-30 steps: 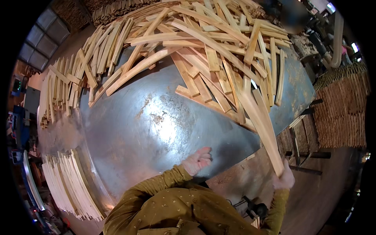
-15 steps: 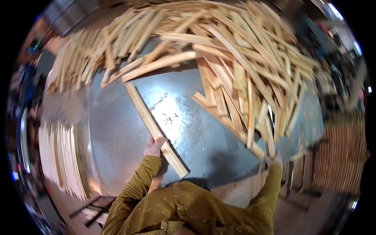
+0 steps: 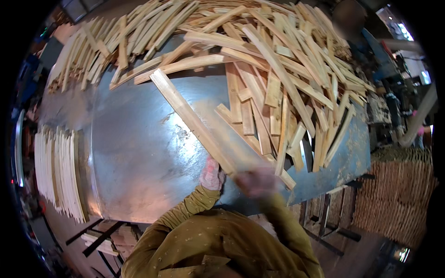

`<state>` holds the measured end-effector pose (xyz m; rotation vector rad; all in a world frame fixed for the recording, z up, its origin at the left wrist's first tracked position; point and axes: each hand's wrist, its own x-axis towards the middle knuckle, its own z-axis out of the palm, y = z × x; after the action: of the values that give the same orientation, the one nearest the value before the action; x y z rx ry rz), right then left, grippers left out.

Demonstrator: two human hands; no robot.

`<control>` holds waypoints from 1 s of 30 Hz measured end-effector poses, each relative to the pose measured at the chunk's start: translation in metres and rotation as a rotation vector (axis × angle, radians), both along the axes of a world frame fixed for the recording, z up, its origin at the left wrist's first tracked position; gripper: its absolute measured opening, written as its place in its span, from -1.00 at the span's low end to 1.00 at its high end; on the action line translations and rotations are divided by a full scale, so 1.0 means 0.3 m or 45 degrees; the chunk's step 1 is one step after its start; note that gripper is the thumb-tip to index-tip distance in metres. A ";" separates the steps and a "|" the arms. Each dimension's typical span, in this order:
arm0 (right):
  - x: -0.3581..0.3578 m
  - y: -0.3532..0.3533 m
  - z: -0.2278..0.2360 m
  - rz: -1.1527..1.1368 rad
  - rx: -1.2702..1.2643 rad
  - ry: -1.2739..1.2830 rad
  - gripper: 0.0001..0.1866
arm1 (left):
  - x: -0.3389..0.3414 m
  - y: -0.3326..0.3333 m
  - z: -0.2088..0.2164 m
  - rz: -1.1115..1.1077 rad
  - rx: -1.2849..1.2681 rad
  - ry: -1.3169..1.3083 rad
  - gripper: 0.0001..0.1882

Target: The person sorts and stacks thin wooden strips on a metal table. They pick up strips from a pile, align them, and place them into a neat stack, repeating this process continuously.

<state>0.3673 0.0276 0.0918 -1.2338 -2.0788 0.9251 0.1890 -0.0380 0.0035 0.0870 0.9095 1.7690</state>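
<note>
Two grips: left hand (image 3: pixel 212 175), fingers round a slat (image 3: pixel 187 113); right hand (image 3: pixel 260 181) (blurred) grasping a second slat (image 3: pixel 232 139). Heap (image 3: pixel 276 69) crowds the counter (image 3: pixel 134 139) ahead; stack (image 3: pixel 58 171) left.

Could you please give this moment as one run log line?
left hand: holds wooden strip near its close end; right hand: blurred, at blurred second strip, grip unclear; ahead: jumbled wood pile on metal table

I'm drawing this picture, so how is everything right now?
Left hand: gripping the first board
First board: slanted, held near one end
Right hand: blurry, grip unclear
Second board: blurry
Wood pile: jumbled
Pale sticks: lined up
Table: shiny, stained
Brown stack: tightly layered
</note>
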 end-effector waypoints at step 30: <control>-0.484 1.113 0.111 0.125 0.642 -1.049 -0.41 | -0.127 0.076 -0.234 0.110 -0.400 -0.329 -0.47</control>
<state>0.2222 0.3614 0.1251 -1.3532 -2.7628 -0.1601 0.1508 -0.0151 -0.0666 -0.3803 0.9993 1.6477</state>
